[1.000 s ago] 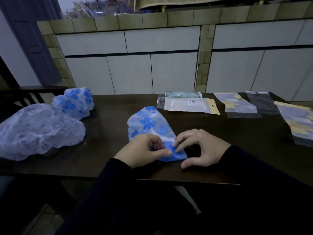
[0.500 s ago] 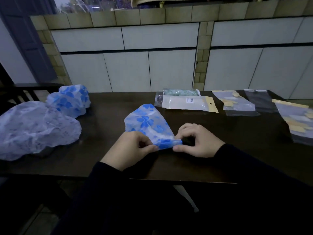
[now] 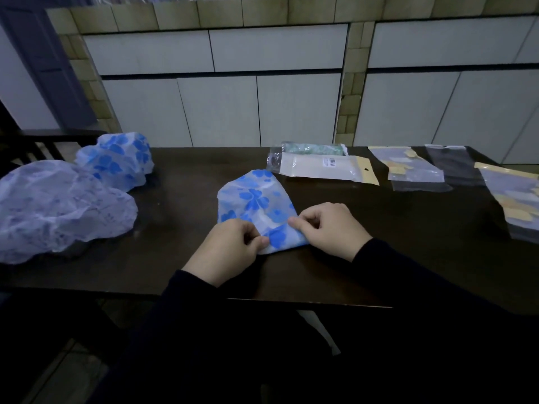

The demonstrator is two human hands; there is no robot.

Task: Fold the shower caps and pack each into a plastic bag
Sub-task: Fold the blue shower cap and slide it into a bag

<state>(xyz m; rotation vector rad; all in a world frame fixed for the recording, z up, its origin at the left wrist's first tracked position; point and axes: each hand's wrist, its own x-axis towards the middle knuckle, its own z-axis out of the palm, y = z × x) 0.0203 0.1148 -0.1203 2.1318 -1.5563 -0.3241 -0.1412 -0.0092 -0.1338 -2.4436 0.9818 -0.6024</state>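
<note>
We see a blue-flowered shower cap point(image 3: 256, 204) lying partly folded on the dark worktop point(image 3: 379, 228), near its front edge and in the middle. The left hand point(image 3: 226, 250) pinches the near left edge of this cap with curled fingers point(image 3: 256, 240). The right hand point(image 3: 326, 228) pinches the near right edge in the same way, thumb against the plastic. Both sleeves are dark.

On the left part of the worktop we see 2 more caps, not folded: a second blue-flowered cap point(image 3: 116, 160) further back, and a pale cap point(image 3: 58, 208) with a faint pattern nearer to us; they touch each other.

Behind the folded cap lies a white packet point(image 3: 323, 167) with a barcode label, and a greenish packet point(image 3: 313, 148) just behind it. To the right several clear plastic bags point(image 3: 414, 169) lie flat, some with yellow strips.
</note>
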